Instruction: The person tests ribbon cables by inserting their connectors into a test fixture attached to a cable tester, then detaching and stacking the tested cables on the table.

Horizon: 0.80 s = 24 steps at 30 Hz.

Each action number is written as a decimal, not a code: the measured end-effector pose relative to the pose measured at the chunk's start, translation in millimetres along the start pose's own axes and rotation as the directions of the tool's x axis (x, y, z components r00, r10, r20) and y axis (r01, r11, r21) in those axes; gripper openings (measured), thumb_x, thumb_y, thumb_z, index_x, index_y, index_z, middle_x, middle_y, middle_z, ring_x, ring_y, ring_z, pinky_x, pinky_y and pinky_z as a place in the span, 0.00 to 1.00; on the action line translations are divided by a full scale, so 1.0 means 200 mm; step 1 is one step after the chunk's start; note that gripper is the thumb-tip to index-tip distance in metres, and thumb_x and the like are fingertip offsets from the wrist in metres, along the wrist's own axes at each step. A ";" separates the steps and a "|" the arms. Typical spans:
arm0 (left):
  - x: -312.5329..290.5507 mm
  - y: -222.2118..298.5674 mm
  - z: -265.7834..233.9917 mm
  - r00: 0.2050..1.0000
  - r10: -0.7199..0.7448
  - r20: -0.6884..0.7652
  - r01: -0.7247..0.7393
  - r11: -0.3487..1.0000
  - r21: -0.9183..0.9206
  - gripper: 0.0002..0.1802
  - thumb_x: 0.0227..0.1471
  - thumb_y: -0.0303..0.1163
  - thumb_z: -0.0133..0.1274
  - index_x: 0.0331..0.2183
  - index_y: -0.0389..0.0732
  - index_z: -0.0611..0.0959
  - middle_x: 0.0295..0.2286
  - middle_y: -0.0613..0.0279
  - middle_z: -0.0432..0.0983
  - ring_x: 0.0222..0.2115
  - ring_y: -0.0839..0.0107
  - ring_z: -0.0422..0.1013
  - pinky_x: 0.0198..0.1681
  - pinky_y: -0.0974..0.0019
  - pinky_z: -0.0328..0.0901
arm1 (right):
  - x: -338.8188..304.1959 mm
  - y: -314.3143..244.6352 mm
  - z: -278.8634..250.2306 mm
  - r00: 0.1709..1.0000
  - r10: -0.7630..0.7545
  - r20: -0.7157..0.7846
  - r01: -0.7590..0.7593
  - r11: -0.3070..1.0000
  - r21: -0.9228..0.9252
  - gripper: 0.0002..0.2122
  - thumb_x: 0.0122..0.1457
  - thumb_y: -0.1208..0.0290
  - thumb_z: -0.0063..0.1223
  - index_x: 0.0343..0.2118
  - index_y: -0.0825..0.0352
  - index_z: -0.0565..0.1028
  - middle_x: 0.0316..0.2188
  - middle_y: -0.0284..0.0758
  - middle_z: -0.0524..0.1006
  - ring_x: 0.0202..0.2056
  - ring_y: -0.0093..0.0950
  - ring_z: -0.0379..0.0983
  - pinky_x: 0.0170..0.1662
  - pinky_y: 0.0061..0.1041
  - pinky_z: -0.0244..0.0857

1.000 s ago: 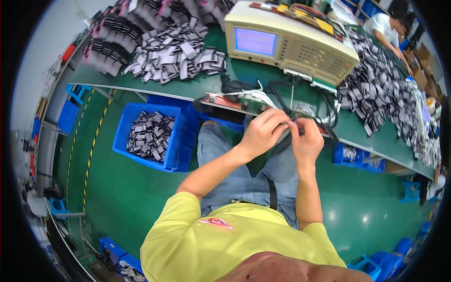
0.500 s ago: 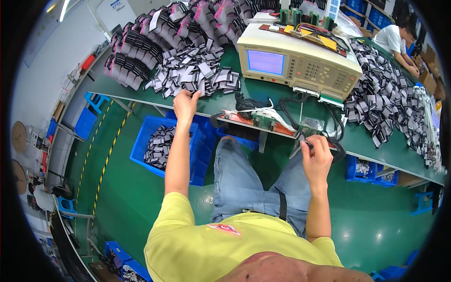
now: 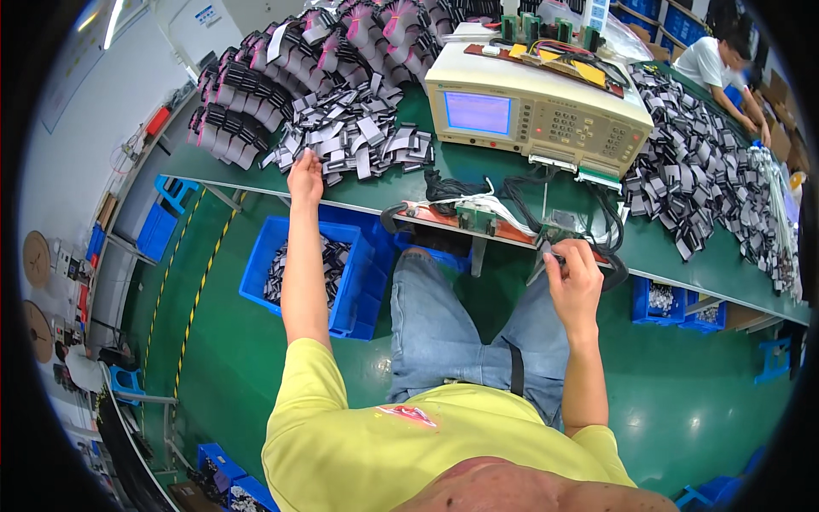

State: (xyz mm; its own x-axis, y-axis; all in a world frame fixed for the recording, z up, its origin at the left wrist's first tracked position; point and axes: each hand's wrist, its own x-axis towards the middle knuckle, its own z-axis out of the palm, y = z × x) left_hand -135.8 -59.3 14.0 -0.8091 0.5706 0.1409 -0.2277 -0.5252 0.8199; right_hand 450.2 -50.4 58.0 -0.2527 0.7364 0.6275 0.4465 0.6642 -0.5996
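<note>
My left hand (image 3: 305,179) is at the left front edge of a loose pile of short grey ribbon cables with black connectors (image 3: 363,136). Its fingers are curled closed; whatever they hold is hidden. At the table's front edge, my right hand (image 3: 575,275) pinches a small grey ribbon cable (image 3: 544,248), mostly covered by the fingers. Just beyond that hand lies a green circuit-board fixture (image 3: 560,229) with black leads. A second green board (image 3: 476,220) sits to its left on an orange-red strip.
A beige test instrument (image 3: 537,107) with a lit screen stands behind the fixture. Bundled ribbon cables (image 3: 239,111) are stacked at back left; another big heap (image 3: 674,183) covers the right. Below the table's left edge is a blue bin (image 3: 256,264) of cables. A co-worker (image 3: 708,68) leans over the far right.
My left hand has moved left along the front of the pile. My right hand has stayed by the fixture. The co-worker's arms have shifted.
</note>
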 end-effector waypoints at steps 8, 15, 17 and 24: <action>-0.28 0.01 0.24 0.703 0.145 0.696 -0.685 0.401 0.609 0.13 0.48 0.17 0.66 0.36 0.36 0.81 0.32 0.62 0.79 0.29 0.76 0.75 0.34 0.71 0.69 | 0.01 0.02 0.01 0.999 0.032 0.028 -0.032 0.999 0.008 0.06 0.58 0.78 0.65 0.35 0.69 0.78 0.35 0.35 0.79 0.21 0.30 0.75 0.25 0.27 0.68; -0.24 0.05 0.23 0.614 0.463 0.639 -0.742 0.063 0.667 0.11 0.41 0.11 0.54 0.29 0.37 0.77 0.38 0.53 0.82 0.40 0.54 0.79 0.45 0.60 0.72 | 0.00 0.01 0.02 0.999 0.028 0.033 -0.030 0.999 0.044 0.06 0.58 0.78 0.65 0.36 0.69 0.78 0.34 0.35 0.79 0.22 0.30 0.74 0.24 0.27 0.67; -0.25 0.03 0.23 0.629 0.449 0.635 -0.734 0.072 0.675 0.11 0.42 0.12 0.54 0.29 0.37 0.78 0.38 0.53 0.83 0.39 0.56 0.79 0.44 0.61 0.71 | 0.00 0.03 0.02 0.999 0.027 0.023 -0.028 0.999 0.038 0.06 0.58 0.78 0.65 0.36 0.69 0.78 0.34 0.35 0.79 0.21 0.30 0.74 0.24 0.27 0.67; -0.24 0.05 0.27 0.947 0.319 -0.036 -0.287 0.892 0.349 0.07 0.59 0.25 0.64 0.36 0.40 0.80 0.31 0.68 0.81 0.26 0.84 0.69 0.28 0.75 0.61 | -0.01 0.04 0.03 1.000 0.005 0.001 -0.005 1.000 0.015 0.06 0.58 0.76 0.66 0.35 0.68 0.78 0.34 0.34 0.79 0.21 0.30 0.74 0.25 0.29 0.68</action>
State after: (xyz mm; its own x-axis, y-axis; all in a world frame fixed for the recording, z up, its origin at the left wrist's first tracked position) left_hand -70.2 -57.3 45.9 -0.8582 0.3506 0.3749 0.2182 -0.4119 0.8847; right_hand 449.3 -45.6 50.2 -0.2515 0.7400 0.6239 0.4346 0.6623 -0.6103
